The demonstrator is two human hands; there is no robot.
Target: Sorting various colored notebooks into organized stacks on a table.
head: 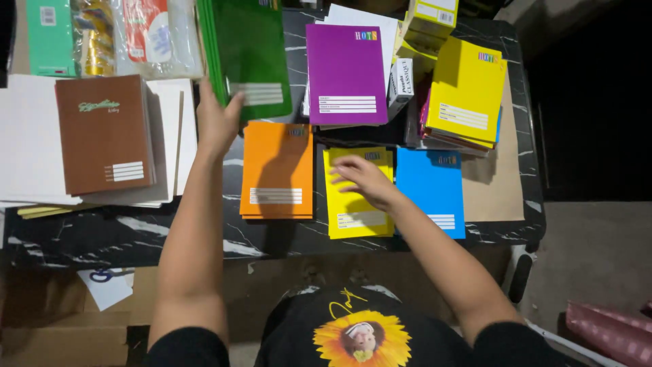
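My left hand [216, 121] grips the lower left corner of a stack of green notebooks [250, 51] at the back of the dark marble table [115, 234]. My right hand [363, 178] rests flat, fingers spread, on a yellow notebook stack [358, 221] near the front edge. An orange notebook stack [277, 170] lies between my two arms. A blue notebook [435, 187] lies just right of the yellow one.
A brown notebook [104, 132] lies on white sheets [27, 136] at the left. A purple notebook [345, 64], another yellow stack [467, 92] and small boxes [429, 17] sit at the back. Packaged goods [136, 34] fill the far left. Cardboard [64, 333] lies on the floor.
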